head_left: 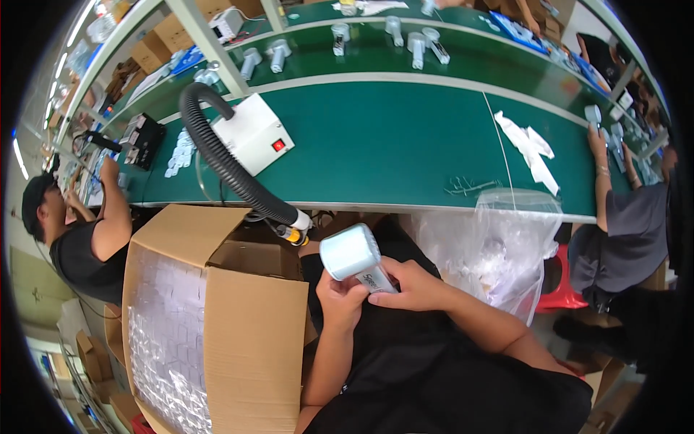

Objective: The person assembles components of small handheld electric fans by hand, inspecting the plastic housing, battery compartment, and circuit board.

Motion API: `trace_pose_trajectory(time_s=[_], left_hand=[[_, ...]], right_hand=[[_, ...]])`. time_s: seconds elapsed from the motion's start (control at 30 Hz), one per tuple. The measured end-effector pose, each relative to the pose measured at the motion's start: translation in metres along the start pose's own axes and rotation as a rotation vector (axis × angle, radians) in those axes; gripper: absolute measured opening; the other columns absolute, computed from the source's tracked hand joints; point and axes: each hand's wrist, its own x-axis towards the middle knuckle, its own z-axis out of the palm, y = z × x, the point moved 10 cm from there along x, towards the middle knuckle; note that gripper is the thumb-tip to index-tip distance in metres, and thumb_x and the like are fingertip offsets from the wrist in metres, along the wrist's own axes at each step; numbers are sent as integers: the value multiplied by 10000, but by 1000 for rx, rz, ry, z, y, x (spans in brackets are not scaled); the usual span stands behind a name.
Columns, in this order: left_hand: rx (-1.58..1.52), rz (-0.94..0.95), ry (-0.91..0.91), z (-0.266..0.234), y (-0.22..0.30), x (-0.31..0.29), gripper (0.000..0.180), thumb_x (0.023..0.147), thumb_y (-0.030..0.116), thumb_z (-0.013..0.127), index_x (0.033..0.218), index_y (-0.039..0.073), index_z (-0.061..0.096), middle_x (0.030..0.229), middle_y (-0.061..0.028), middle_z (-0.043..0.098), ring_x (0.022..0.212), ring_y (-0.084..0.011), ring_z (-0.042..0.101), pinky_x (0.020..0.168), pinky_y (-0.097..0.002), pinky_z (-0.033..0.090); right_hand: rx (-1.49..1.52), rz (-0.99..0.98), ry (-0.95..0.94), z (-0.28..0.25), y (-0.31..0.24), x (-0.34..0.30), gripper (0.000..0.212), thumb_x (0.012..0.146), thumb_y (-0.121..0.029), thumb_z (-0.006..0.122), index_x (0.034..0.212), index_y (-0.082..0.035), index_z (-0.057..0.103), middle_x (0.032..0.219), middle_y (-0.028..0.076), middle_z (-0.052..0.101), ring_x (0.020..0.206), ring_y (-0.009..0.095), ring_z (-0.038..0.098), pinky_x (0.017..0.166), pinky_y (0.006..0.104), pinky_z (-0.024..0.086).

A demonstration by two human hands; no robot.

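A pale blue handheld device (350, 251) with a wide drum-shaped head and a short grey handle is held in front of my body, head up and tilted to the left. My left hand (340, 302) grips it from below, the thumb on the lower handle. Fingers of my right hand (413, 285) close on the handle's right side and bottom end. Just left of the head hangs the end of a black corrugated hose (238, 173), with a yellow-and-black fitting (292, 235) beside it. The hose rises from a white box with a red switch (254, 136).
An open cardboard carton (253, 333) with clear plastic inside stands at my left. A clear plastic bag (499, 253) hangs at the green bench's (383, 145) right edge. White cloths (531, 148) lie on the bench. Similar devices (416, 50) stand on the belt behind. People work either side.
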Motion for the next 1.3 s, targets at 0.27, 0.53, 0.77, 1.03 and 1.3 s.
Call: trace_pose_trajectory(time_s=[0.27, 0.53, 0.77, 1.03, 1.3], left_hand=[[-173, -190, -123, 9, -14, 37, 686, 983, 580, 350, 1345, 8, 459, 1187, -169, 596, 1086, -267, 586, 940, -395, 459], [-293, -256, -79, -3, -21, 24, 472, 990, 429, 361, 1295, 115, 538, 1216, -182, 554, 1053, -361, 602, 662, -524, 625], [-102, -52, -132, 16, -28, 47, 444, 958, 321, 552, 1246, -14, 500, 970, -169, 615, 911, -312, 639, 853, -441, 516], [-77, 169, -272, 31, 9, 32, 390, 933, 284, 585, 1171, -20, 527, 987, -179, 605, 930, -319, 652, 843, -432, 537], [-46, 266, -347, 42, 28, 14, 344, 948, 252, 558, 1141, -31, 536, 997, -176, 581, 936, -320, 646, 856, -439, 529]], right_hand=[[-132, 101, -208, -34, 21, 7, 486, 791, -380, 717, 1136, -65, 582, 845, 152, 674, 756, 314, 664, 700, 379, 507], [-616, -332, 408, -70, -20, -17, 367, 716, -139, 757, 1061, -167, 637, 926, 56, 580, 856, 275, 591, 686, 369, 499], [-716, -437, 624, -84, -36, -31, 560, 661, -62, 788, 1192, -79, 609, 1087, 116, 634, 950, 316, 639, 816, 400, 527], [-652, -487, 731, -76, -37, -36, 862, 667, 19, 767, 1400, -10, 313, 1258, 176, 606, 1100, 362, 615, 909, 426, 517], [-633, -506, 739, -71, -48, -47, 713, 651, 6, 776, 1296, -5, 472, 1238, 162, 620, 1088, 358, 625, 892, 417, 530]])
